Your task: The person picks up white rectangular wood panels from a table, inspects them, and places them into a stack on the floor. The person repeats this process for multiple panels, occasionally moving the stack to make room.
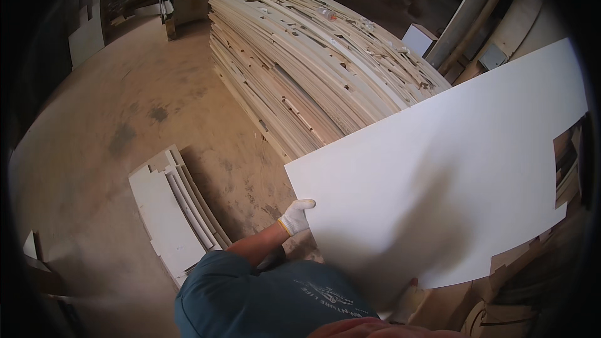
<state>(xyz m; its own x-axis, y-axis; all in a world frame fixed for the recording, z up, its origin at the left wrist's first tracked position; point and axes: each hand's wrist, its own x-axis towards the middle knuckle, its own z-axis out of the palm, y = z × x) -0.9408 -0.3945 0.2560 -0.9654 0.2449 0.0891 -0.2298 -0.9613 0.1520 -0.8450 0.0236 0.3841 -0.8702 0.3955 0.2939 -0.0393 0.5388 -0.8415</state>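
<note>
Here a large white panel (438, 175) is being carried, tilted, just in front of the tall stack of cut boards (313, 56); its near left edge is clasped by the gloved left hand (296, 216); the right hand's grip cannot be told; steady support seems needed next; no containers are seen.

No signs or screens in sight, and no labels I can make out; one box-like white carton (418, 39), plain faces, squarish, stands past the far right side of the stack of pale boards (313, 69), beyond the white panel (438, 194); a small clear wrapper-like scrap (327, 14) lies on top of the stack, too small to tell.
</note>
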